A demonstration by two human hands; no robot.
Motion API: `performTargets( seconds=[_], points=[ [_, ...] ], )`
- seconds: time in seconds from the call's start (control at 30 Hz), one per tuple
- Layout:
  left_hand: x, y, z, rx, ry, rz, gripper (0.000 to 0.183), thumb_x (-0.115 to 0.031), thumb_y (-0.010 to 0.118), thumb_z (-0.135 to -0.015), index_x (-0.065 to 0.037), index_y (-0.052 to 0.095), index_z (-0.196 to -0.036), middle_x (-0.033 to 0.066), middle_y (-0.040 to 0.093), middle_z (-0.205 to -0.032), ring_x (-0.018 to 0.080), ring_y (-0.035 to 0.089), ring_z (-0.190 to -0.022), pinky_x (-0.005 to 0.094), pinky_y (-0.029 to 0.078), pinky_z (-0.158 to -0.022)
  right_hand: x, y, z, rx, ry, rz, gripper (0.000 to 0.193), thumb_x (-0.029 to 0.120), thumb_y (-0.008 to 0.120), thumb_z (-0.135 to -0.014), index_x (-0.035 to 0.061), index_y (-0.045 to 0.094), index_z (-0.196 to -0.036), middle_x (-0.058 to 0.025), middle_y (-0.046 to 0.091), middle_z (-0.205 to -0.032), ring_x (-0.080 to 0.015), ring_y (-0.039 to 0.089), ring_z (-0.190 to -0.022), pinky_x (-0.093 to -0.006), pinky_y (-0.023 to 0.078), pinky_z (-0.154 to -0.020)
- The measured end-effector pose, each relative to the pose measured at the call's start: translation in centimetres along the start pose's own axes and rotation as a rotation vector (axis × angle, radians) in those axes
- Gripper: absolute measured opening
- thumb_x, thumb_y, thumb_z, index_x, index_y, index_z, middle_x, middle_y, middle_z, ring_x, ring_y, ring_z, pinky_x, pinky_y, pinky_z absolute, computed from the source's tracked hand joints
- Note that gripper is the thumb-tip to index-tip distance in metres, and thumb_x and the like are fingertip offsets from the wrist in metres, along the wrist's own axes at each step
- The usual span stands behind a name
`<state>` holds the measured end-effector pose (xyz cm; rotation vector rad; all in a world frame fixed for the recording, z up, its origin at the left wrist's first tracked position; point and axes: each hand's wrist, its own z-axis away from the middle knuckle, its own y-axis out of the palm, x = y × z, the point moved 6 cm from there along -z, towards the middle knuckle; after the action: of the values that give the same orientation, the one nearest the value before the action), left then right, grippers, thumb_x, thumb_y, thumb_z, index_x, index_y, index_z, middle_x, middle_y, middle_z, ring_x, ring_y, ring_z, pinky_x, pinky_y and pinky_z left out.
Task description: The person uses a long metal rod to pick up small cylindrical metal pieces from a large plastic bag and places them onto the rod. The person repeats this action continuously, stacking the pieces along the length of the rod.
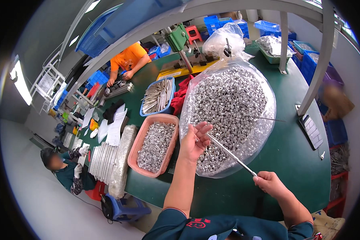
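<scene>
My right hand (270,184) is closed round the near end of a slim silver metal rod (231,153). The rod slants up and left to the fingertips of my left hand (195,143). That hand is palm up with its fingers curled; a small shiny bit glints among them, too small to name. Under both lies a big clear plastic bag (271,94), spread wide and heaped with small silver metal sleeves (232,94). Left of it stands a pink plastic basket (133,154) with more small metal parts (156,146).
A blue basket (173,91) of metal pins stands behind the pink one. Bundled rods (103,162) and a plastic-wrapped bundle (123,162) lie at left. A dark keypad-like panel (311,132) lies right. A green press (177,39) stands behind. Two people work on the left side.
</scene>
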<state>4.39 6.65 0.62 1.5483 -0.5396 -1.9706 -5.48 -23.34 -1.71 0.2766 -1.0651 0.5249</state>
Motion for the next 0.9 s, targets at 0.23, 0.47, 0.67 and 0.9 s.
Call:
performTargets(
  seconds=[0.23, 0.47, 0.67, 0.9],
  points=[
    [0.4, 1.5, 0.5, 0.208, -0.066, 0.081, 0.060, -0.052, 0.037, -0.097, -0.003, 0.051, -0.127, 0.0153, 0.066, -0.112, 0.0311, 0.067, -0.097, 0.0411, 0.057, -0.080, 0.0, 0.6, 0.0, 0.039, 0.019, 0.041, 0.030, 0.028, 0.059, -0.094, 0.0023, 0.059, -0.077, 0.0051, 0.047, -0.064, -0.0044, 0.039, -0.059, -0.0236, 0.032, -0.052],
    [0.5, 3.0, 1.6, 0.267, -0.036, -0.198, 0.057, -0.046, 0.040, -0.099, 0.001, 0.049, -0.129, 0.0193, 0.068, -0.102, 0.0307, 0.069, -0.085, 0.0397, 0.057, -0.074, 0.4, 0.6, 0.2, 0.026, 0.013, 0.116, 0.031, 0.028, 0.059, -0.094, 0.0011, 0.060, -0.078, 0.0039, 0.046, -0.063, -0.0065, 0.040, -0.059, -0.0253, 0.034, -0.053],
    [-0.3, 4.0, 2.9, 0.309, -0.017, -0.668, 0.056, -0.045, 0.041, -0.100, -0.001, 0.047, -0.133, 0.0171, 0.069, -0.093, 0.0211, 0.069, -0.078, 0.0319, 0.056, -0.069, 2.1, -0.8, 0.8, -0.041, -0.109, 0.293, 0.032, 0.027, 0.060, -0.093, -0.0011, 0.058, -0.077, 0.0002, 0.042, -0.058, -0.0082, 0.037, -0.056, -0.0292, 0.034, -0.050],
    [0.0, 3.4, 2.8, 0.350, 0.048, -0.902, 0.060, -0.049, 0.039, -0.099, 0.000, 0.048, -0.132, 0.0139, 0.070, -0.092, 0.0179, 0.068, -0.081, 0.0290, 0.055, -0.072, 1.8, -0.8, 0.6, -0.031, -0.095, 0.298, 0.031, 0.025, 0.061, -0.092, -0.0010, 0.057, -0.075, 0.0009, 0.043, -0.058, -0.0079, 0.037, -0.056, -0.0291, 0.034, -0.050]
  ],
)
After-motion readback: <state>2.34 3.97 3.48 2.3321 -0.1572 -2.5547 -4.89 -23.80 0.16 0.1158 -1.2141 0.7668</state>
